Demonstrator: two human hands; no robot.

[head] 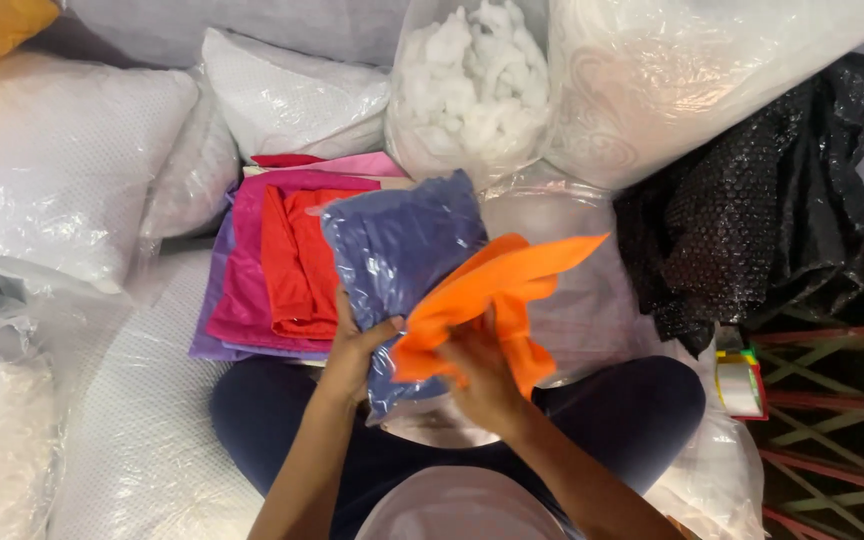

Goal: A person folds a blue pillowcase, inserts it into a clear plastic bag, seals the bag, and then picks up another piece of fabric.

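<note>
Two hands work together: the left hand (357,345) grips a purple cloth in a clear plastic bag (402,260), while the right hand (482,375) closes on a bright orange cloth piece (497,295).

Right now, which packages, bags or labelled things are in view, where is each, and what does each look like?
Clear bag of blue cloth: centre, pinched by left hand.
Clear bag of white stuffing: top centre, bulging.
Plastic-wrapped white pillows: left side.
Large clear sack: top right, pale.
Black bubble wrap: right, crumpled.
Tape roll: lower right, with a multicoloured label.
</note>
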